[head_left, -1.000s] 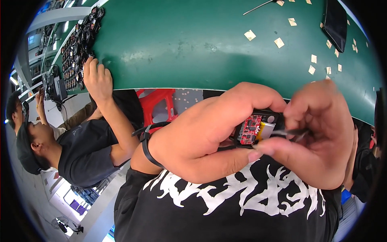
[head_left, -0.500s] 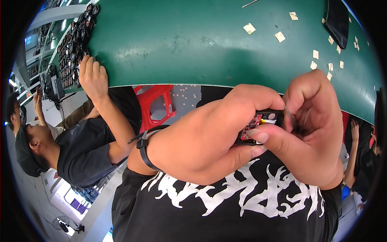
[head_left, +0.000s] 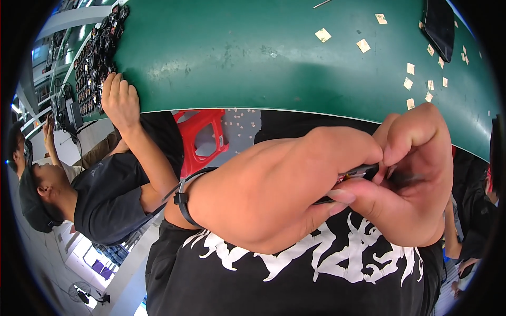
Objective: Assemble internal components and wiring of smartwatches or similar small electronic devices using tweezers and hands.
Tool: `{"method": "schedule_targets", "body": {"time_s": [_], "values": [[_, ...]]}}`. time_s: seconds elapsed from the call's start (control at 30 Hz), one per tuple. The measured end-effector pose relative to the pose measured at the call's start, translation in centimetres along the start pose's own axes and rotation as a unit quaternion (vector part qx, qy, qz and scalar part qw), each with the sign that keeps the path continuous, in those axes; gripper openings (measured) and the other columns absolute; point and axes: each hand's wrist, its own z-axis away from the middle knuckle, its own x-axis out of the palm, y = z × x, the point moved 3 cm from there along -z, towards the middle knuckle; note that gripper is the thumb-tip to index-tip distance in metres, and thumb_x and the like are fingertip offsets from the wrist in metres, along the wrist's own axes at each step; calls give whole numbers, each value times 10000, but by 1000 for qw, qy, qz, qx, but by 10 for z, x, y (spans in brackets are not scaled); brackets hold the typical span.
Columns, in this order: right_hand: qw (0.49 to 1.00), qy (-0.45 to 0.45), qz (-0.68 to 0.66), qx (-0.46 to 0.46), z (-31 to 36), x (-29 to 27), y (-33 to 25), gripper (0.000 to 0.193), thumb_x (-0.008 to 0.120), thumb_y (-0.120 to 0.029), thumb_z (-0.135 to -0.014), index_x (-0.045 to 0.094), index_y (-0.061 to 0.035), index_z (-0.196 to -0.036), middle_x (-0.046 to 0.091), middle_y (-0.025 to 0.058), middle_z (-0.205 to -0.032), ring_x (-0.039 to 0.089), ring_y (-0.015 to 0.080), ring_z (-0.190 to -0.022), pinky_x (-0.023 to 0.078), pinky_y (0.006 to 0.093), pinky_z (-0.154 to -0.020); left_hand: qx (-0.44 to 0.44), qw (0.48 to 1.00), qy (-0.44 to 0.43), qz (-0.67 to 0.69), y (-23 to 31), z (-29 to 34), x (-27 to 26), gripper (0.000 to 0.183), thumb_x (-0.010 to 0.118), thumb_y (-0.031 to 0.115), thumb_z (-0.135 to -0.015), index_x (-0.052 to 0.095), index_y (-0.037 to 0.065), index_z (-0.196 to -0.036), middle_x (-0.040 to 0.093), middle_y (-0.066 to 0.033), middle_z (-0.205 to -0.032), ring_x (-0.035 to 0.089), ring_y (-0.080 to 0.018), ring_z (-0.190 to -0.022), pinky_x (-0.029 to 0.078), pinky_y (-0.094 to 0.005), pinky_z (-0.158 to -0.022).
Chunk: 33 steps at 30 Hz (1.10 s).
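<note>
Between my two hands, in front of my chest, is a small black electronic device [head_left: 365, 170] with a bit of red circuit board showing. My left hand [head_left: 284, 184] is closed around its left side, fingers over the top and thumb below. From the right, my right hand [head_left: 419, 174] grips it too, with the thumb laid across its near side and the index finger bent against its right end. Fingers hide most of the device, so its inside can barely be made out. A black strap [head_left: 182, 203] circles my left wrist.
Beyond my hands runs a green table [head_left: 221, 68]. Small cream paper squares [head_left: 363, 46] and a black flat object [head_left: 440, 31] lie on it. Bundled black cables with small boards [head_left: 100, 58] line its left end, beside a co-worker's hand [head_left: 121, 100]. A red stool [head_left: 203, 139] stands below.
Both hands have moved slightly down with the device and drawn closer around it. The device has tilted, so less of its red board shows, and the white and yellow wires are now out of sight.
</note>
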Motion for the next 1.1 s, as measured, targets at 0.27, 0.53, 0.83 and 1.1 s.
{"method": "schedule_targets", "body": {"time_s": [0.27, 0.53, 0.83, 1.1], "values": [[998, 28, -46, 33, 2, -7, -3, 475, 834, -63, -771, 450, -33, -1049, 548, 61, -881, 492, 76, -723, 367, 201, -599, -8, 999, 10, 48, -5, 5, 3, 578, 722, -4, -849, 421, -104, -1333, 597, -234, -1241, 670, -234, -1031, 530, -333, -882], [916, -51, 338, -211, 14, -29, -32, 364, 651, 42, -834, 553, 24, -1184, 629, 178, -904, 541, 152, -694, 394, 245, -589, -18, 999, 33, 33, 1, 0, -9, 645, 756, -11, -794, 441, -113, -1348, 553, -220, -1311, 591, -243, -1172, 449, -338, -1014], [864, -71, 436, -241, 13, -19, -52, 368, 790, 86, -630, 646, 47, -966, 715, 162, -798, 608, 216, -547, 426, 298, -478, 13, 999, 46, 6, 9, -2, -8, 590, 666, -9, -797, 460, -122, -1338, 558, -239, -1302, 566, -293, -1216, 421, -369, -1054], [920, -69, 309, -231, 4, -18, -41, 287, 785, 65, -681, 651, 30, -933, 711, 136, -777, 612, 204, -521, 417, 288, -470, -28, 998, -3, 52, 8, -6, -12, 539, 593, 83, -879, 445, -117, -1357, 520, -229, -1355, 537, -267, -1256, 405, -373, -1076]]}}
